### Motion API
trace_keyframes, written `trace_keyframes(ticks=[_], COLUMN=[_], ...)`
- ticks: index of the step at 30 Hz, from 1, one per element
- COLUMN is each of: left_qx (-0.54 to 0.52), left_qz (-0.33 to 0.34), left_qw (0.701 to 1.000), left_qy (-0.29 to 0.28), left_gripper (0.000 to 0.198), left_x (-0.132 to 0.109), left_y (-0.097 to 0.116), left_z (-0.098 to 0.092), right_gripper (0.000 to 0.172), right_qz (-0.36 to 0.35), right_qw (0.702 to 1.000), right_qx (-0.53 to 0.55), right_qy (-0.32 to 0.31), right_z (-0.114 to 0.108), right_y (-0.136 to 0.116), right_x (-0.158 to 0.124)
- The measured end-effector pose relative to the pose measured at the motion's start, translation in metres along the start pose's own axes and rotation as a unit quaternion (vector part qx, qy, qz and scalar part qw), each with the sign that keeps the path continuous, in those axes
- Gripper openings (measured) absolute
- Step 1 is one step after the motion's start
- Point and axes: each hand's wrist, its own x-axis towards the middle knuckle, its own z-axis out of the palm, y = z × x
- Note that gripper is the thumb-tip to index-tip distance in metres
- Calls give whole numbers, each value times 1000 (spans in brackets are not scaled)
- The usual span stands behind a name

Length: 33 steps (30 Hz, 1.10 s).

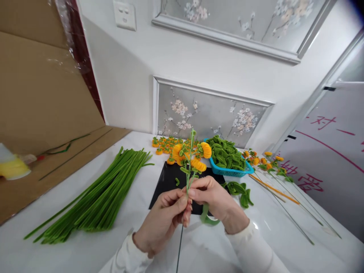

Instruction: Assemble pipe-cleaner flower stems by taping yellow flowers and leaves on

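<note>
Both hands pinch one upright green stem [189, 178] that carries three orange pipe-cleaner blooms [198, 164] and small green leaves. My left hand [163, 220] is closed on the stem from the left. From the right, my right hand [212, 197] grips the same spot, and a roll of green floral tape [207, 218] hangs under its palm. The stem's thin wire tail [179, 246] runs down between my wrists. Under the hands lies a black mat [167, 182] on the white table [284, 242].
A thick bundle of green pipe cleaners [99, 197] lies at left. A blue basket [231, 171] of green leaf pieces, small orange flowers [165, 145], loose leaves [240, 189] and finished stems [281, 189] sit behind and right. Cardboard [42, 113] leans at far left.
</note>
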Motion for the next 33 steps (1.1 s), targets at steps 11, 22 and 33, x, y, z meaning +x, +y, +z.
trace_keyframes(ticks=[11,22,33], left_qx=[23,77,-134], left_qz=[17,65,10], left_qw=[1000,993,991], left_qy=[-3,63,9], left_gripper=[24,23,18], left_x=[0,6,3], left_y=[0,-5,1], left_z=[2,3,4], right_gripper=[17,17,13], right_qz=[-99,-104,-66], right_qw=[973,946,989], right_qx=[-192,-248,-12], right_qy=[80,181,132], right_z=[3,8,20], right_y=[-13,-1,1], right_x=[-6,0,4])
